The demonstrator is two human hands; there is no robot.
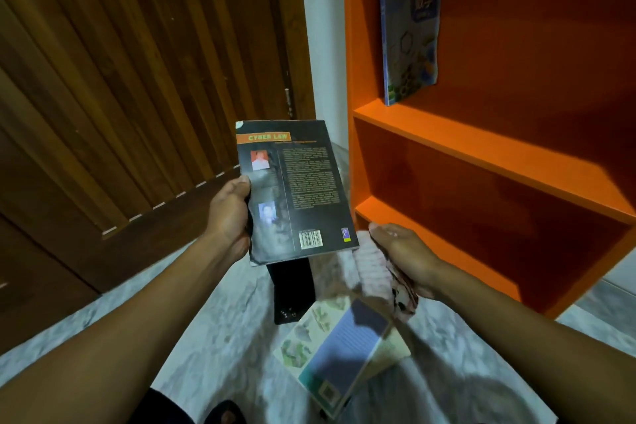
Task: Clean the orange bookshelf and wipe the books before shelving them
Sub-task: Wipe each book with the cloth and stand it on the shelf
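My left hand (230, 217) grips the left edge of a dark book (306, 189), back cover up, with an orange "CYBER LAW" band and a barcode. My right hand (406, 255) is closed on a pale pink patterned cloth (373, 272), just right of and below the book. The orange bookshelf (481, 155) stands at the right with open compartments. A blue illustrated book (409, 31) stands upright, leaning at the left end of its upper shelf. On the floor below my hands lie a black book (292, 293) and a pale book (340, 354) with a blue panel.
A brown slatted wooden door (120, 96) fills the left side. A white wall strip (323, 45) separates it from the shelf. The floor (223, 337) is grey marbled tile. My foot in a dark sandal (223, 413) shows at the bottom edge.
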